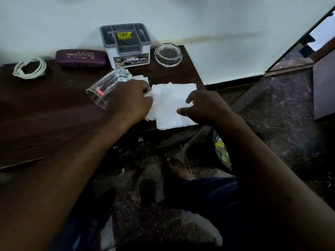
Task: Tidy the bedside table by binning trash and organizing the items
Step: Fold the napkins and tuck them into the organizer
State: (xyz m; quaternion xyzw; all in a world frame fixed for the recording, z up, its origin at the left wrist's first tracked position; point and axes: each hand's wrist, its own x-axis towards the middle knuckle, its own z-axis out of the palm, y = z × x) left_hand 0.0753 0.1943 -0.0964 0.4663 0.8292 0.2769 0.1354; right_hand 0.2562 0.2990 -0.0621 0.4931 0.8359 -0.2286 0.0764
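left hand (pixel 126 98): palm down, closed around a tilted clear drinking glass (pixel 107 86) and pinching the white tissue paper (pixel 170 104). right hand (pixel 203 105): fingers loosely spread, resting on the tissue, gripping nothing. tissue lies at the front right edge of the dark bedside table (pixel 54 109).

Dark wood-grain bedside table (pixel 54 109), smooth, low sheen. Clear glossy glass tumbler (pixel 106 87) and ashtray (pixel 167 54). White tissue paper (pixel 172 104), creased, matt. Plastic organizer (pixel 126 46); purple spectacle case (pixel 80 57), matt.
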